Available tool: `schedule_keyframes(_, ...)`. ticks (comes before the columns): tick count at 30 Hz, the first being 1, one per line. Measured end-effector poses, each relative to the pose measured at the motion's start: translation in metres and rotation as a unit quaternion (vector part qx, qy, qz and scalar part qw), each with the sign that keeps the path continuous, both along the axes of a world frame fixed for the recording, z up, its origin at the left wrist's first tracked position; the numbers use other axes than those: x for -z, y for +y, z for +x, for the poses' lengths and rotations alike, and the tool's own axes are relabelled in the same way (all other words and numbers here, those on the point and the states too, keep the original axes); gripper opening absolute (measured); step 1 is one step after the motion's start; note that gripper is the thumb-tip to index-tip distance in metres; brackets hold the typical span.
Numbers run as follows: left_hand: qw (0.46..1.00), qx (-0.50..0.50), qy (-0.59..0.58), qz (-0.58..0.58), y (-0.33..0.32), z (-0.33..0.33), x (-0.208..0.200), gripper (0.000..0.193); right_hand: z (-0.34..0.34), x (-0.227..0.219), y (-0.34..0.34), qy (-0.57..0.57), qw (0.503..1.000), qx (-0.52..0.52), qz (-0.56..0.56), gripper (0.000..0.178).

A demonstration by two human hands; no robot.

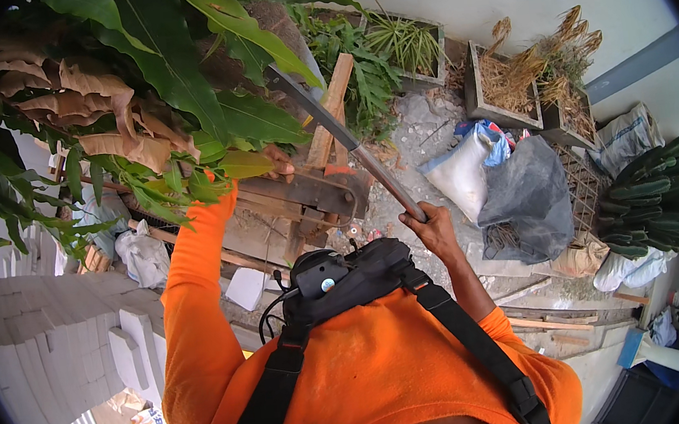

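My right hand (pixel 431 229) is closed around the lower end of a long metal bar (pixel 380 171). Its grey upper half is flat and runs up toward the leaves; the lower half is a round pipe. My left hand (pixel 276 163) is partly hidden by green leaves (pixel 253 118). Its fingers curl at a thin bent metal rod (pixel 327 182), which lies over a rough bench (pixel 273 206) with a rusty, dark metal piece (pixel 330 196) on it. Leaves cover part of my left orange sleeve too. An upright wooden post (pixel 332 106) stands just beyond the bench.
Planter boxes (pixel 506 114) with dry plants line the far wall. A white sack (pixel 460 169), a dark plastic sheet (pixel 528 198) and a cactus (pixel 653 198) are to the right. Stacked grey blocks (pixel 50 342) stand at left. Wooden strips (pixel 550 323) lie on the ground.
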State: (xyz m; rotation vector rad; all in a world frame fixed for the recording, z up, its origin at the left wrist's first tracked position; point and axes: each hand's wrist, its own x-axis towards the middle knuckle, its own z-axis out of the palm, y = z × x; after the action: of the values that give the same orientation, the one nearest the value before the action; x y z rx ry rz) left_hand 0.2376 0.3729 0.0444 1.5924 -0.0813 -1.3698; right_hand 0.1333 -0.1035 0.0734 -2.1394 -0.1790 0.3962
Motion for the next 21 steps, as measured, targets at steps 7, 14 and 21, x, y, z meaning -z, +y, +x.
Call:
schedule_keyframes(7, 0.994, 0.004, -0.084, 0.070, -0.035, -0.012, -0.045, 0.039, 0.003, 0.006, 0.052, 0.110, 0.992, -0.047, 0.033, 0.045)
schedule_keyframes(14, 0.942, -0.087, -0.277, 0.170, -0.039, -0.038, -0.049, 0.033, -0.001, 0.018, 0.073, 0.083, 0.994, -0.061, 0.045, 0.043)
schedule_keyframes(21, 0.561, 0.007, -0.647, 0.516, -0.036, -0.118, -0.024, 0.053, 0.001, 0.017, 0.078, 0.028, 0.994, -0.103, 0.015, 0.046)
